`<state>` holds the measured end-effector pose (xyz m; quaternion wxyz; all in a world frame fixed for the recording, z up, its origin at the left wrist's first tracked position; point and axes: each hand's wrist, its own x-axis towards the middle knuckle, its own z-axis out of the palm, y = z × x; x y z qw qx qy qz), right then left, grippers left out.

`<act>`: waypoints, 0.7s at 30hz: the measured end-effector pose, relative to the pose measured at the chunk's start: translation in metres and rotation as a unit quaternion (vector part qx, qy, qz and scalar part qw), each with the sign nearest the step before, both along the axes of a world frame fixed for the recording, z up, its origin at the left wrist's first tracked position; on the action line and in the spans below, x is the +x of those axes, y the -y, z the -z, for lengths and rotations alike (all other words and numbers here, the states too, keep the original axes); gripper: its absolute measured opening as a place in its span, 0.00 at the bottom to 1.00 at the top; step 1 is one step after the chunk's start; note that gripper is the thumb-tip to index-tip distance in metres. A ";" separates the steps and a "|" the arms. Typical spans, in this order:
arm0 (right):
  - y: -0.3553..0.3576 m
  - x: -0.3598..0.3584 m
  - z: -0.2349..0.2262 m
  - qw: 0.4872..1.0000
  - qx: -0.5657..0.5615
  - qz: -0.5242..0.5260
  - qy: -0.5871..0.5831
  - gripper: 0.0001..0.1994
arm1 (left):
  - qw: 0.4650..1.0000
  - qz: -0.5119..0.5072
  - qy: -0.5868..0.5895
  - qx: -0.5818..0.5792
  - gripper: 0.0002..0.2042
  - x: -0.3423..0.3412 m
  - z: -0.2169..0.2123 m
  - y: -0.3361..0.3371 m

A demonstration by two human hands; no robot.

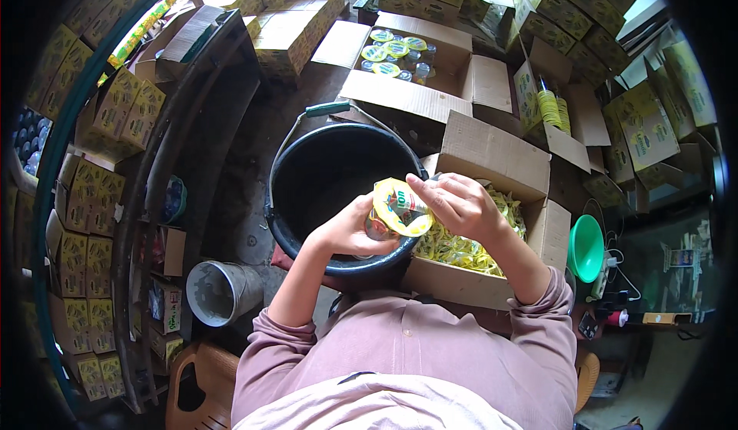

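Over the near right rim of a large black bucket, my left hand is wrapped around a clear plastic cup. The cup is tilted, and its yellow-edged printed lid faces up. My right hand is closed in a pinch at the lid's right edge, with the thumb against the lid. What lies between its fingertips is too small to make out. Below my right hand, an open carton holds many yellow-and-clear printed plastic pieces.
Ahead stands an open carton of lidded cups. Another carton at right holds stacked yellow-rimmed lids or cups. A grey bucket stands left, a green bowl right. Stacked yellow boxes line the left shelving.
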<state>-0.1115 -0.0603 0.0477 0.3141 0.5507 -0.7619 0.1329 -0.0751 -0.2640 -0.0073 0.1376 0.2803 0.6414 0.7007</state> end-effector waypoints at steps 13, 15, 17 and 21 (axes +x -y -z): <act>0.002 0.002 -0.003 0.998 -0.048 -0.039 0.002 0.22 | 0.908 0.301 0.234 0.174 0.18 0.001 0.000 -0.012; 0.002 0.001 -0.005 0.997 -0.056 -0.049 -0.003 0.21 | 0.891 0.317 0.237 0.224 0.21 0.002 0.003 -0.014; -0.001 -0.001 -0.005 0.998 -0.062 -0.025 0.003 0.19 | 0.908 0.318 0.195 0.191 0.27 -0.008 0.007 -0.013; -0.004 -0.001 0.000 0.994 -0.102 -0.002 0.026 0.20 | 0.953 0.149 0.213 0.152 0.35 -0.003 -0.009 -0.009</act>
